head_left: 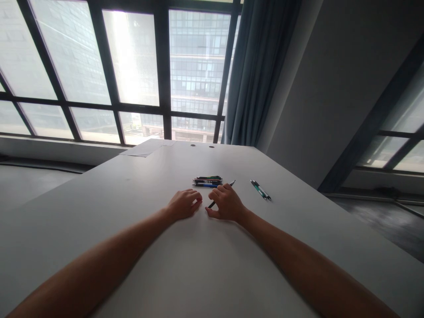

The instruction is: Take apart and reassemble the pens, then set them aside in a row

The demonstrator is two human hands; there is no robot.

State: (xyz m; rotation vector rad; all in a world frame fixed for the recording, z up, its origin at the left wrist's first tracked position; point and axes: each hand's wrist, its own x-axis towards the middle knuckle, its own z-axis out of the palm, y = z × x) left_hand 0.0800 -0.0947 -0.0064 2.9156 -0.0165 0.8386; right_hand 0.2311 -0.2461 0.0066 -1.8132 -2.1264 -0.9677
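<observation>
My right hand (226, 203) rests on the white table (185, 265) with its fingers curled around a dark pen (232, 183), whose tip sticks out past the knuckles. My left hand (183, 203) lies just to its left, fingers loosely curled with the fingertips close to the pen's lower end; whether it grips anything is unclear. Just beyond both hands lies a small pile of several pens (208, 181) in black, green, red and blue. Two green pens (260, 190) lie side by side to the right of my right hand.
A sheet of paper (145, 148) lies at the table's far left corner near two round cable holes (193, 145). Large windows and a blue-grey curtain (258, 70) stand behind the table. The table's right edge runs diagonally beside a grey wall.
</observation>
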